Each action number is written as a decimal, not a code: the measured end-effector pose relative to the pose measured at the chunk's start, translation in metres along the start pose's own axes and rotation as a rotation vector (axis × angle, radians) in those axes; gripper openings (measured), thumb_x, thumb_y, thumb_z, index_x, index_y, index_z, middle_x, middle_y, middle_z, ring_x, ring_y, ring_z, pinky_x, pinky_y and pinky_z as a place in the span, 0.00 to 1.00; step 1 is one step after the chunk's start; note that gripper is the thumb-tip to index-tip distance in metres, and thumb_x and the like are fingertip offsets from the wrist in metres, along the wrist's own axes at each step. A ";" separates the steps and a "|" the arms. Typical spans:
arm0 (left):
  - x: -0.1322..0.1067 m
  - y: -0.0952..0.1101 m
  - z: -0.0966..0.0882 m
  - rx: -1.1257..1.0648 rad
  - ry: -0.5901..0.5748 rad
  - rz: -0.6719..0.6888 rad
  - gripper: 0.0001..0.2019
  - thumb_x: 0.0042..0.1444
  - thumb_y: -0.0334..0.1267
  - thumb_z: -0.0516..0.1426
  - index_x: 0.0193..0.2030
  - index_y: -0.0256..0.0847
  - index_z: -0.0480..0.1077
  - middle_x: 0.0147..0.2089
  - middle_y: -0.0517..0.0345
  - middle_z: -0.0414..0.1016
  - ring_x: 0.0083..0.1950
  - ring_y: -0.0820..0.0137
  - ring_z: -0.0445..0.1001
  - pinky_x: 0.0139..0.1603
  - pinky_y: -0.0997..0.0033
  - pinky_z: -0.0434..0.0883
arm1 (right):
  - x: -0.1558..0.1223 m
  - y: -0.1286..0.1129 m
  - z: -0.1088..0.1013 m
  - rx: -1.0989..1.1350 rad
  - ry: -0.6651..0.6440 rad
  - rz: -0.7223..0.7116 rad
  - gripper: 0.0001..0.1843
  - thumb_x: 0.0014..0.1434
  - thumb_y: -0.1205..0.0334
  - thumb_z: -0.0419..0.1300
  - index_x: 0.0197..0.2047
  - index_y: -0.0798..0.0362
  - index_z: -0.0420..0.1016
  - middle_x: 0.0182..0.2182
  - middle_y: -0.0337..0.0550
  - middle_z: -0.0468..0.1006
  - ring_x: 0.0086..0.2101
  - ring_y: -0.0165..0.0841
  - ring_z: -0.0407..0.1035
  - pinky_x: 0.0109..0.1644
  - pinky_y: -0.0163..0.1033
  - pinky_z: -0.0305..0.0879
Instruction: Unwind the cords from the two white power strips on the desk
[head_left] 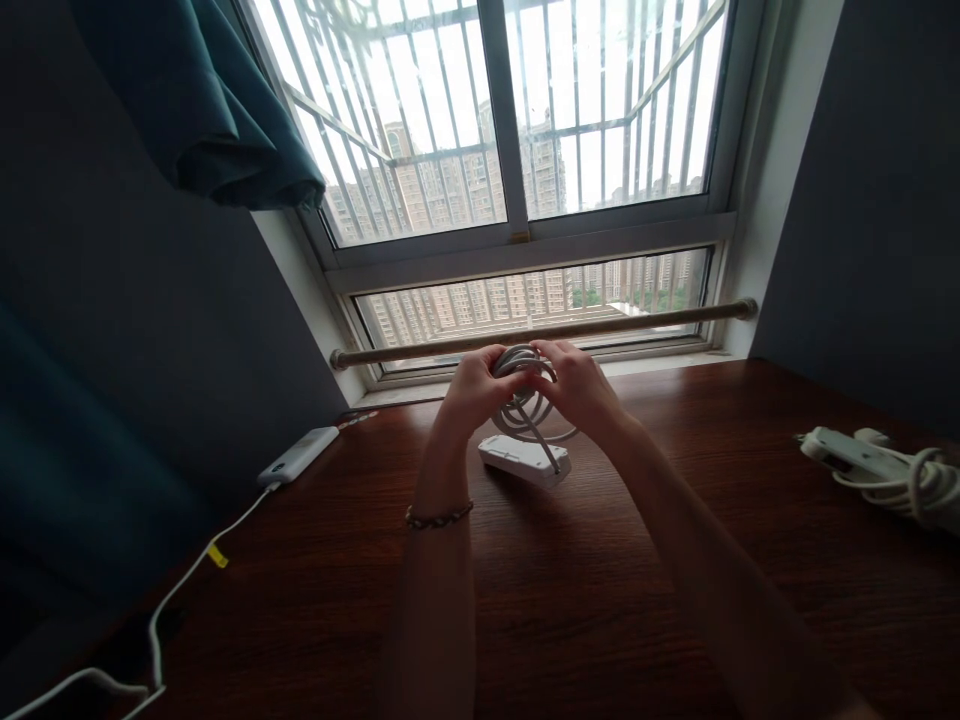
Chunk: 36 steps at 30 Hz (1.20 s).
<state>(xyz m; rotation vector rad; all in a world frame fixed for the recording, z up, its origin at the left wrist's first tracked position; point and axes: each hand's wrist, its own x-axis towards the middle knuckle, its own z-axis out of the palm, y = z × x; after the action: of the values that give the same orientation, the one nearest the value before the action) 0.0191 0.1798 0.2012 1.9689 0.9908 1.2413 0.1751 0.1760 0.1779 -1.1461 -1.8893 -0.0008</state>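
The person's left hand [474, 388] and right hand [577, 388] were both closed around a bundle of coiled white cable [525, 395], holding it up above the dark brown wooden table [570, 600]. The cable ran down to a flat white plastic power strip [523, 461] lying on the table right under the hands. On the left wrist was a thin braided bracelet [439, 516] (it looked brownish). Far to the left lay a white box-shaped power bank [298, 456] with its thin white wire [180, 590]. Far to the right sat another white power strip with a looped cord [877, 465].
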 end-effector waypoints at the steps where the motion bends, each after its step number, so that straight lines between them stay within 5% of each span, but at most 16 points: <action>1: -0.001 0.000 0.000 0.027 -0.004 0.017 0.10 0.46 0.38 0.62 0.33 0.34 0.70 0.26 0.61 0.69 0.25 0.75 0.64 0.24 0.77 0.61 | 0.000 0.000 0.001 0.010 -0.007 -0.006 0.24 0.59 0.57 0.57 0.57 0.56 0.65 0.49 0.49 0.69 0.47 0.41 0.65 0.49 0.40 0.59; 7: -0.004 0.005 0.001 0.133 -0.058 0.094 0.11 0.47 0.40 0.62 0.35 0.35 0.73 0.28 0.59 0.71 0.30 0.71 0.68 0.29 0.75 0.64 | -0.002 -0.008 0.002 -0.159 0.012 0.066 0.11 0.58 0.63 0.54 0.44 0.57 0.64 0.41 0.46 0.71 0.37 0.42 0.69 0.32 0.41 0.54; 12: -0.002 0.002 0.000 0.181 -0.014 0.136 0.18 0.48 0.37 0.60 0.47 0.37 0.66 0.37 0.55 0.74 0.38 0.67 0.72 0.36 0.73 0.67 | -0.003 -0.019 0.013 -0.296 0.114 0.210 0.11 0.64 0.60 0.48 0.46 0.58 0.60 0.43 0.50 0.68 0.30 0.39 0.69 0.25 0.40 0.46; 16: -0.003 0.000 -0.003 0.319 0.087 0.133 0.24 0.43 0.35 0.63 0.48 0.39 0.64 0.34 0.58 0.73 0.33 0.68 0.70 0.33 0.72 0.65 | -0.001 -0.023 0.020 -0.096 0.205 0.251 0.17 0.61 0.53 0.53 0.44 0.58 0.58 0.42 0.49 0.66 0.31 0.37 0.66 0.27 0.39 0.51; 21: -0.004 0.003 -0.003 0.426 0.171 0.161 0.22 0.40 0.35 0.65 0.44 0.40 0.68 0.31 0.60 0.73 0.31 0.68 0.71 0.32 0.73 0.63 | 0.000 -0.016 0.018 0.113 0.287 0.169 0.19 0.52 0.57 0.63 0.38 0.55 0.57 0.36 0.44 0.66 0.30 0.33 0.61 0.31 0.38 0.55; 24: -0.003 0.002 -0.003 0.481 0.208 0.220 0.18 0.42 0.32 0.64 0.43 0.40 0.70 0.30 0.60 0.73 0.32 0.68 0.71 0.34 0.73 0.63 | 0.001 -0.009 0.012 0.233 0.230 0.105 0.20 0.48 0.56 0.65 0.36 0.55 0.58 0.34 0.45 0.67 0.32 0.35 0.64 0.32 0.37 0.59; 29: 0.001 -0.003 -0.001 0.555 0.290 0.326 0.18 0.45 0.28 0.60 0.46 0.40 0.69 0.31 0.60 0.71 0.33 0.68 0.69 0.36 0.72 0.63 | 0.004 0.002 -0.001 0.503 0.035 0.186 0.27 0.50 0.38 0.60 0.34 0.55 0.63 0.33 0.48 0.72 0.26 0.35 0.69 0.25 0.36 0.62; 32: 0.001 -0.001 0.002 0.550 0.313 0.419 0.13 0.48 0.27 0.57 0.42 0.40 0.69 0.34 0.58 0.71 0.35 0.70 0.69 0.39 0.73 0.63 | 0.007 0.009 -0.004 0.583 0.093 0.227 0.29 0.54 0.34 0.53 0.28 0.56 0.64 0.26 0.45 0.72 0.21 0.31 0.67 0.22 0.34 0.58; 36: -0.003 0.004 0.004 0.508 0.308 0.506 0.06 0.50 0.26 0.55 0.32 0.41 0.69 0.33 0.60 0.70 0.33 0.72 0.67 0.36 0.74 0.62 | 0.010 0.014 -0.003 0.787 0.072 0.319 0.29 0.46 0.38 0.63 0.35 0.57 0.66 0.22 0.39 0.69 0.19 0.25 0.60 0.20 0.31 0.52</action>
<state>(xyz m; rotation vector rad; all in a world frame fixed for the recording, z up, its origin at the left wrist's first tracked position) 0.0234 0.1750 0.2014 2.5870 1.0687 1.7390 0.1856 0.1895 0.1805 -0.8506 -1.4031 0.7948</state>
